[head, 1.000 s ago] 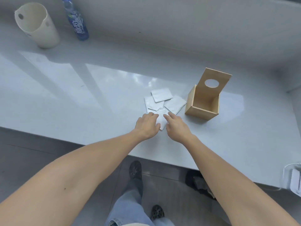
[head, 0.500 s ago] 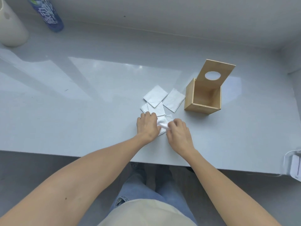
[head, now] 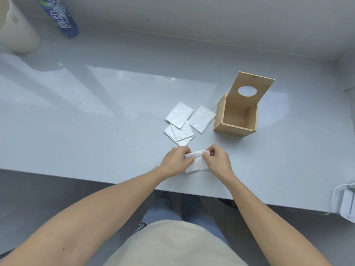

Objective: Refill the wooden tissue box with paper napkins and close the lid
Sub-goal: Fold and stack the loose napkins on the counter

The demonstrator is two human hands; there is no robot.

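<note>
A wooden tissue box [head: 235, 127] stands on the pale counter right of centre, empty inside. Its lid [head: 251, 87], with an oval hole, is tipped up at the back. Several folded white napkins [head: 181, 123] lie flat just left of the box, some overlapping. Nearer the counter's front edge, my left hand [head: 175, 160] and my right hand [head: 217, 160] both pinch the top edge of one white napkin [head: 196, 164], lifted slightly off the counter between them.
A cream plastic jug [head: 17, 31] and a blue drink bottle [head: 61, 16] stand at the far left against the wall. A white device with a cable [head: 347, 204] sits at the counter's right front edge. The counter's front edge [head: 115, 182] runs just below my hands.
My hands have drawn one napkin out of the pile toward the front edge and now hold it up between them. The view has tilted closer to the counter.
</note>
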